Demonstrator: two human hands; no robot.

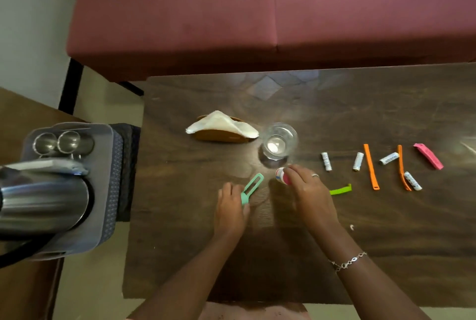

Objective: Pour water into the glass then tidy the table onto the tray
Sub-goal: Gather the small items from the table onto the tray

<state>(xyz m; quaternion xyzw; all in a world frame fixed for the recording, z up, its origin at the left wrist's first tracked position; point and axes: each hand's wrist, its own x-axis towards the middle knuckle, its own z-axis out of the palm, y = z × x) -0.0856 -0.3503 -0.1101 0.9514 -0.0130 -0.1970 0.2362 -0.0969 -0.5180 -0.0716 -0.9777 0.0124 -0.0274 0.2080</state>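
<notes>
The dark brown wooden tabletop (360, 229) fills the middle. At 9 o'clock, off it, the grey plastic tray (108, 191) holds a steel jug (43, 203). The clear drinking glass (279, 140) stands upright near centre. At its 6 o'clock, the left hand (230, 210) pinches a mint-green plastic clip (251, 188), and the right hand (306, 191) curls round a small white-and-pink tube (281, 176).

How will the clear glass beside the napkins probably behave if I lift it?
The glass looks rigid and smooth, so probably slippery and breakable. It stands upright on a broad base, so a gentle push would likely slide it, not tip it. Whether it is filled is hard to see; keep it level.
</notes>
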